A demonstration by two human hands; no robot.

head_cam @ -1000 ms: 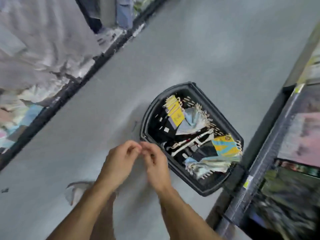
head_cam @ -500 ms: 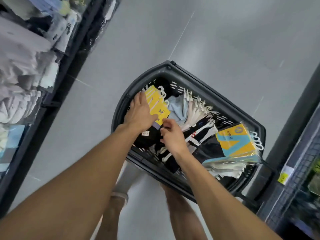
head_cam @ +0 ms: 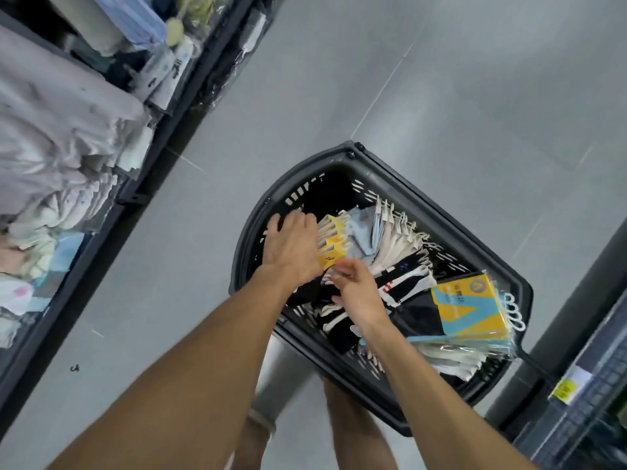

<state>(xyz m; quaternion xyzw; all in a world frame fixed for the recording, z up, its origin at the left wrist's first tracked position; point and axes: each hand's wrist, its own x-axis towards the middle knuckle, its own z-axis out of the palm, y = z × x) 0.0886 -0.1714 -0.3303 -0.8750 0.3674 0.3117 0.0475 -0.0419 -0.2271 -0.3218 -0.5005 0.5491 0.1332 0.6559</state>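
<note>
A black plastic shopping basket (head_cam: 307, 171) stands on the grey floor and holds several packs of socks. My left hand (head_cam: 291, 245) lies flat over a stack of yellow-labelled sock packs (head_cam: 334, 237) at the basket's left end, with its fingers stretched forward. My right hand (head_cam: 356, 290) is just below it, its curled fingertips pinching the lower edge of the yellow packs. Pale blue and white socks on hangers (head_cam: 366, 228) lie beside them. Black-and-white socks (head_cam: 407, 279) fill the middle. A yellow-and-blue pack (head_cam: 471, 307) lies at the right end.
A dark shelf unit (head_cam: 142, 184) with folded pale clothing (head_cam: 51, 137) runs along the left. Another dark rack with a yellow price tag (head_cam: 565, 388) stands at the right, close to the basket. Grey tiled floor (head_cam: 441, 96) lies beyond. My legs show under my arms.
A second ago both hands were together above the floor beside the basket. They have since reached into it, and my left hand has slid further over the yellow packs.
</note>
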